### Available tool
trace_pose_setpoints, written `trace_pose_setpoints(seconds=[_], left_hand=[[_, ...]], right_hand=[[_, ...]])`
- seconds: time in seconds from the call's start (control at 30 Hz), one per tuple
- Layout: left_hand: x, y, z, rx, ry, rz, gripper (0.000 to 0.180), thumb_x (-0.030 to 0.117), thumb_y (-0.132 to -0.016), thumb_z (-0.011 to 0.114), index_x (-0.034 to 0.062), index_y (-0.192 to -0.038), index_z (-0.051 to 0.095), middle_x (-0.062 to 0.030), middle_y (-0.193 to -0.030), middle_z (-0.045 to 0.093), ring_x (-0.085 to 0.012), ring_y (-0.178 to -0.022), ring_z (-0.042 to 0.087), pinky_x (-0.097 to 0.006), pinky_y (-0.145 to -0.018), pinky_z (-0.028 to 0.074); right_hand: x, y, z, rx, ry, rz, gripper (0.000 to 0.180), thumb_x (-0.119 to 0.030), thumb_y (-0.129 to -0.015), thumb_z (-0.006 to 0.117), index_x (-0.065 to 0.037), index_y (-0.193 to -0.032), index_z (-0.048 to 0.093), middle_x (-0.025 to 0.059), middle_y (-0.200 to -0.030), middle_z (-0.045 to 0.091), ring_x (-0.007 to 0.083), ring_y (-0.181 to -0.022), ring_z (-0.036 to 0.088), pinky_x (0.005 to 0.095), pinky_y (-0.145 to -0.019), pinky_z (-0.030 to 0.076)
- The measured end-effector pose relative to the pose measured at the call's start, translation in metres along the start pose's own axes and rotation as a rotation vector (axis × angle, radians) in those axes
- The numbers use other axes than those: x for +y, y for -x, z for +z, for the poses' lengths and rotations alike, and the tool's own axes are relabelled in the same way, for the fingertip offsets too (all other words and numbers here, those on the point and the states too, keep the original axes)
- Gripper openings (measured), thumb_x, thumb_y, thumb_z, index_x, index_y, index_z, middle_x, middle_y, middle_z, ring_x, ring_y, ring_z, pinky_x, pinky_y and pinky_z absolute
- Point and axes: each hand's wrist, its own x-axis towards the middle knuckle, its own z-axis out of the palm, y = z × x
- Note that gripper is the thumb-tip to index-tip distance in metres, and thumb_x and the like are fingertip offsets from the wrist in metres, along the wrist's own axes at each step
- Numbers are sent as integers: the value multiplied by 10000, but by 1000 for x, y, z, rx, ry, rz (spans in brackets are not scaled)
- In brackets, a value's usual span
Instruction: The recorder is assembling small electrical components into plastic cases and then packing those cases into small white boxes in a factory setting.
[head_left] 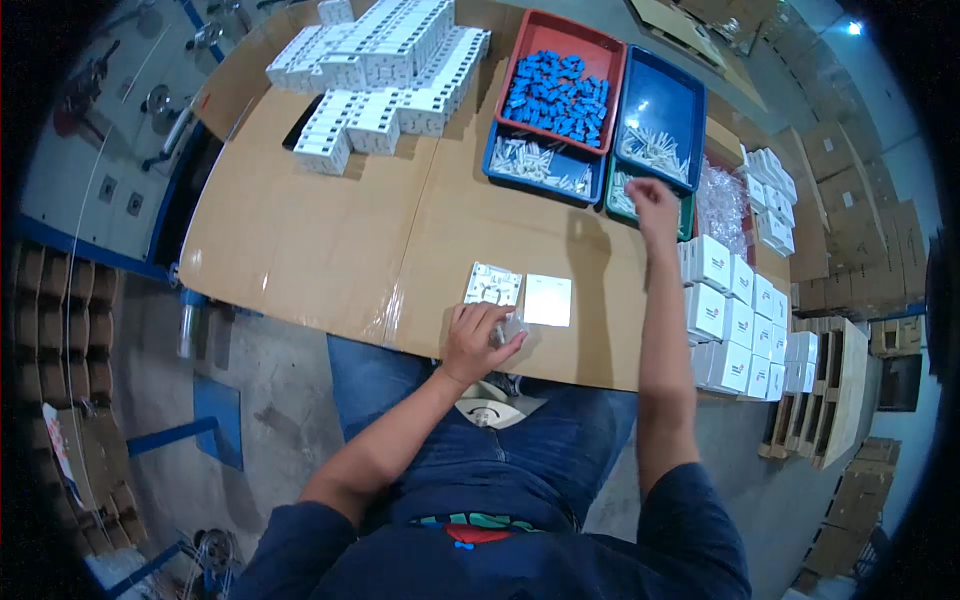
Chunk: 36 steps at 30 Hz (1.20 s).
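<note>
My left hand (474,343) is closed at the table's near edge, its fingertips against a white plate with cut-outs (494,284). Between thumb and fingers sits a small translucent piece, perhaps a clear plastic bag (511,329). A plain white square plate (548,301) lies flat just right of it. Out to the far right, my right hand (654,203) hovers over a green tray (686,216) of small whitish parts, partly covering it. Its fingers are curled together; whatever they hold is too small to make out.
Behind stand a red tray (570,33) of blue pieces and two blue trays (663,85) (545,186) with white pieces. White boxes (728,318) are stacked along the right edge, near clear plastic wrap (722,205). Stacked white switch-like units (375,125) occupy the far left.
</note>
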Motion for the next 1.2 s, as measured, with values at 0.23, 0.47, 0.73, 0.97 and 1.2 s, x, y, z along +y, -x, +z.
trace_pose_setpoints(seconds=[0.23,0.47,0.73,0.97,1.2], left_hand=[[1,-6,2,40,64,-8,392,256,-785,839,109,-1113,683,-26,-943,641,-213,-893,638,-379,-817,435],[-1,-5,2,49,55,-49,411,268,-785,838,115,-1133,681,-51,-988,635,-255,-931,626,-401,-832,440],[-2,-3,4,3,99,-13,450,272,-770,838,110,-1157,676,-67,-1026,620,-279,-962,613,-412,-834,446],[-1,0,2,10,87,18,454,208,-727,841,102,-1142,689,-85,-1026,644,-301,-972,625,-410,-857,469],[-4,1,4,13,75,34,431,236,-760,836,99,-1141,688,-77,-1042,670,-286,-977,625,-410,-858,466]], right_hand=[[-37,197,32,-6,-250,342,150,-126,-954,735,-14,-1052,757,-59,-761,610,23,-661,492,199,-574,371],[-48,241,42,-1,-355,375,134,-55,-951,735,-5,-1075,722,-49,-788,623,15,-666,498,182,-574,376],[-62,253,71,-101,-278,213,111,-51,-943,743,-12,-1042,713,-52,-771,616,9,-659,499,199,-571,398],[-71,257,79,-109,-175,19,73,-64,-955,721,-5,-997,719,23,-927,636,49,-675,546,215,-588,433],[-65,258,77,-148,-227,68,133,-130,-998,678,-5,-991,725,49,-1001,644,117,-812,615,252,-692,486]])
